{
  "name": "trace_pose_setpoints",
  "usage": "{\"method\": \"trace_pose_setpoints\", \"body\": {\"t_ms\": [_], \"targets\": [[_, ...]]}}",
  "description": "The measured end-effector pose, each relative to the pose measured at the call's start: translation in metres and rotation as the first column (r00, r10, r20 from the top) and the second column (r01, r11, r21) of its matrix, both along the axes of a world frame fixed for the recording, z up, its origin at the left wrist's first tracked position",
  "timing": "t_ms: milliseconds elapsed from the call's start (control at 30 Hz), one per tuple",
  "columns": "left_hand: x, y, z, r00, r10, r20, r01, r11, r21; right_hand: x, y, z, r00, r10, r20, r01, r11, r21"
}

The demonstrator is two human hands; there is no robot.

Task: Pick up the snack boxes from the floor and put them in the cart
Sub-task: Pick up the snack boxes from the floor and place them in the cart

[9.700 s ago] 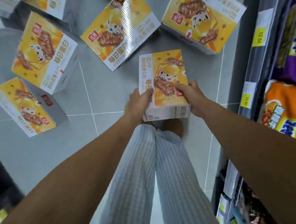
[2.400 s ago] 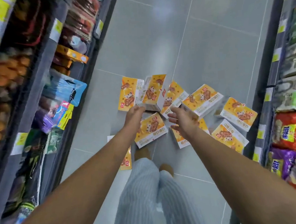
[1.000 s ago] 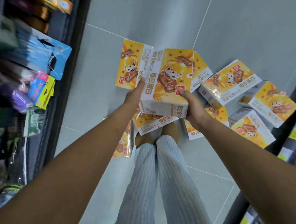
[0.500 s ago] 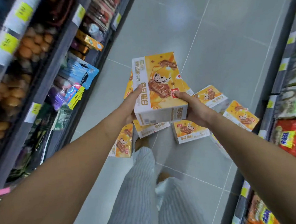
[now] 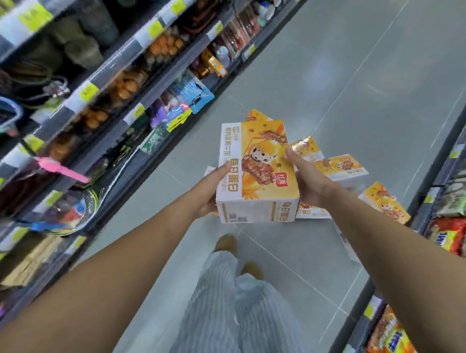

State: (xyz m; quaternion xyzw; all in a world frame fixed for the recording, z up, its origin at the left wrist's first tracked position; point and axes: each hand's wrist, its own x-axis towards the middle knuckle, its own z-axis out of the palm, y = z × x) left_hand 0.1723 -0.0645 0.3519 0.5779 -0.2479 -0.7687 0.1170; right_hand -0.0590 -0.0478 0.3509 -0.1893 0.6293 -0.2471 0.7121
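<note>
I hold a yellow-and-white snack box (image 5: 256, 174) in front of me, well above the floor. My left hand (image 5: 212, 188) grips its left side and my right hand (image 5: 308, 180) grips its right side. Several more of the same boxes lie on the grey tiled floor behind and right of it, such as one box (image 5: 338, 166) beyond my right hand and another box (image 5: 385, 203) near the right shelf. No cart is in view.
Shelves of packaged snacks (image 5: 115, 82) line the left side of the aisle, with yellow price tags. A second shelf unit (image 5: 460, 215) with red and orange bags runs along the right. My legs and feet (image 5: 225, 243) stand on the floor below the box.
Since half a second ago the box has stayed in both hands while the view has lifted and swung, showing more of the left shelves. A second ago the box was lower, nearer the pile.
</note>
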Motion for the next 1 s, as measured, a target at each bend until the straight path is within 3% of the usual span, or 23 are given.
{"method": "trace_pose_setpoints", "body": {"t_ms": [267, 400, 667, 1000], "targets": [[0.108, 0.073, 0.051, 0.995, 0.072, 0.067, -0.066, 0.993, -0.093, 0.114, 0.033, 0.036, 0.971, 0.221, -0.094, -0.22, 0.975, 0.014], [0.183, 0.121, 0.064, 0.964, 0.259, 0.062, -0.251, 0.961, -0.117, 0.199, 0.05, 0.056, 0.93, 0.331, -0.159, -0.337, 0.942, -0.01], [0.364, 0.267, 0.092, 0.814, 0.58, 0.027, -0.567, 0.803, -0.184, 0.412, 0.151, 0.075, 0.808, 0.517, -0.283, -0.56, 0.822, -0.098], [0.541, 0.453, 0.131, 0.559, 0.818, 0.136, -0.756, 0.57, -0.322, 0.636, 0.292, 0.098, 0.681, 0.705, -0.197, -0.732, 0.654, -0.191]]}}
